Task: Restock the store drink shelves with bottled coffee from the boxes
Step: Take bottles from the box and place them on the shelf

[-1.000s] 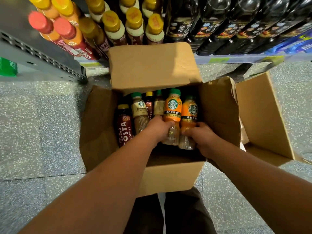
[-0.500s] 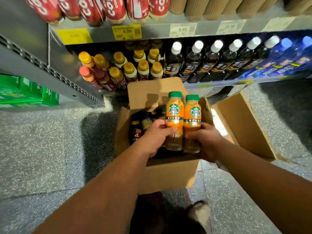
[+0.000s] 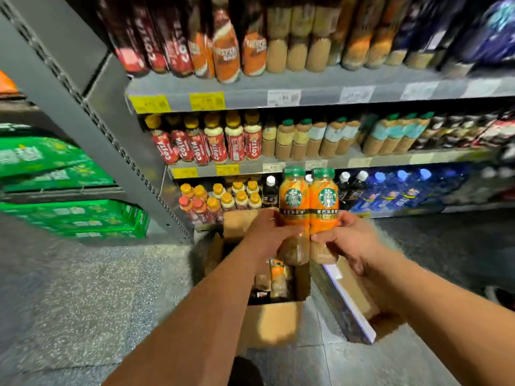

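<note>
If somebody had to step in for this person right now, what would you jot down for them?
Left hand: holding one orange bottle, upright.
Right hand: holding a second orange bottle, upright, side by side with the first and touching it.
Both bottles are lifted above the open box on the floor, in front of the shelves.
Done: these two are out of the box.
Left: shelve them, then the bottles still in the box. I cannot tell which shelf they belong on.

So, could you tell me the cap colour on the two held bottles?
Green caps, clearest in the head view.
</note>
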`<move>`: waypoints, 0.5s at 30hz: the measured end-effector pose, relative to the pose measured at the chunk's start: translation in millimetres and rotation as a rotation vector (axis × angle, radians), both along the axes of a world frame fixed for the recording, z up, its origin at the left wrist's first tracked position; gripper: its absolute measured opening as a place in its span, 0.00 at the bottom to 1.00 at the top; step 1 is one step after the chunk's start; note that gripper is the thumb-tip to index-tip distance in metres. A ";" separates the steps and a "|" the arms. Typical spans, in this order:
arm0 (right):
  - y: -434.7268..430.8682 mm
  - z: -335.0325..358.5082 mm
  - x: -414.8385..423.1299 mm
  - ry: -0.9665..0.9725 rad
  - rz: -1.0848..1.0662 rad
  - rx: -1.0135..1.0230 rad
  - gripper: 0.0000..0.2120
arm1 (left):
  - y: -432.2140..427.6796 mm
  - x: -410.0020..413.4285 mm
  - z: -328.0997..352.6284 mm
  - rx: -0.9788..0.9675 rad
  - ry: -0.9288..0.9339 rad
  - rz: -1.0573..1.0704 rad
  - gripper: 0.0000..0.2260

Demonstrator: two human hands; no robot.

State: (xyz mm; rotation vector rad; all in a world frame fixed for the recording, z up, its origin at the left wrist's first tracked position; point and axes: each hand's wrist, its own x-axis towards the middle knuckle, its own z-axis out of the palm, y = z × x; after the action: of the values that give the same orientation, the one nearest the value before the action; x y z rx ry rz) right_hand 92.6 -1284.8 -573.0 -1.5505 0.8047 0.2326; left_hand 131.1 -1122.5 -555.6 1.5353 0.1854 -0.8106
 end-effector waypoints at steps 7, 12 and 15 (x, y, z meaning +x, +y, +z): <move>-9.3 124.2 -38.8 -0.185 -0.005 -0.135 0.21 | -14.8 -47.1 124.0 -0.057 -0.218 0.048 0.12; -24.4 193.3 -62.4 -0.271 -0.051 -0.201 0.28 | -34.9 -64.4 185.5 -0.048 -0.328 0.042 0.12; -34.2 227.1 -73.3 -0.336 -0.067 -0.207 0.29 | -45.6 -70.5 214.1 -0.060 -0.375 0.019 0.12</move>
State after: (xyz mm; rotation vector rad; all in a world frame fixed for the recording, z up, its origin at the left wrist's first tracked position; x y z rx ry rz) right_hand 19.3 -1319.1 -345.9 -1.6947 0.6266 -0.1628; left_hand 60.5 -1168.1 -341.5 1.5957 -0.0992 -0.4960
